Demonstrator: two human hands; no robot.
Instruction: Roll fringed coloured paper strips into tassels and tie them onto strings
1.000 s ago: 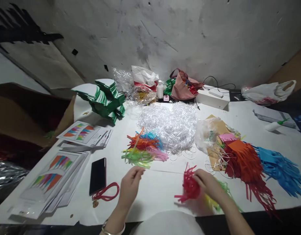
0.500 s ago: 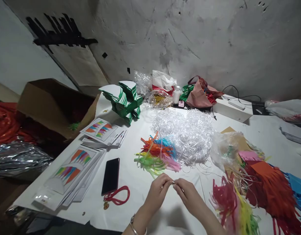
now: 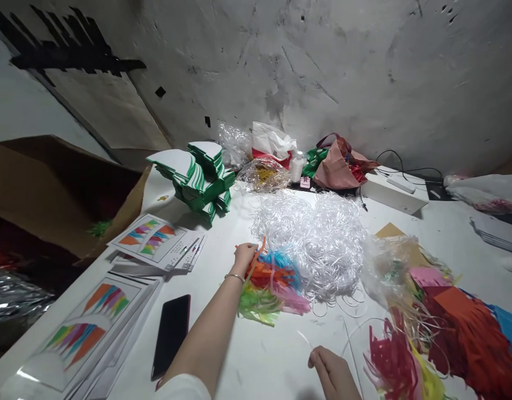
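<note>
My left hand (image 3: pixel 244 258), a bracelet on its wrist, reaches to the far left side of a small pile of fringed paper strips. Orange fringe (image 3: pixel 270 273), blue fringe (image 3: pixel 286 261), light green fringe (image 3: pixel 259 300) and pink fringe (image 3: pixel 292 297) lie there. Its fingers look curled together beside an orange strip; what they hold, if anything, is hidden. Near the front edge, my right hand (image 3: pixel 334 371) is closed, with a thin white string (image 3: pixel 303 336) showing at its fingertips. Beyond the fringes lies a large tangle of white strings (image 3: pixel 318 239).
Printed sheets (image 3: pixel 93 328) and a black phone (image 3: pixel 171 333) are on the left. Green-edged white card pieces (image 3: pixel 197 178) stand behind them. Red fringe (image 3: pixel 391 347) and red-orange fringe (image 3: pixel 472 328) lie right. Beside the table is a cardboard box (image 3: pixel 64 189).
My hands were together at the front, fingertips meeting. The left has moved forward and left to the fringes; the right has dropped toward the front edge. The view has shifted slightly.
</note>
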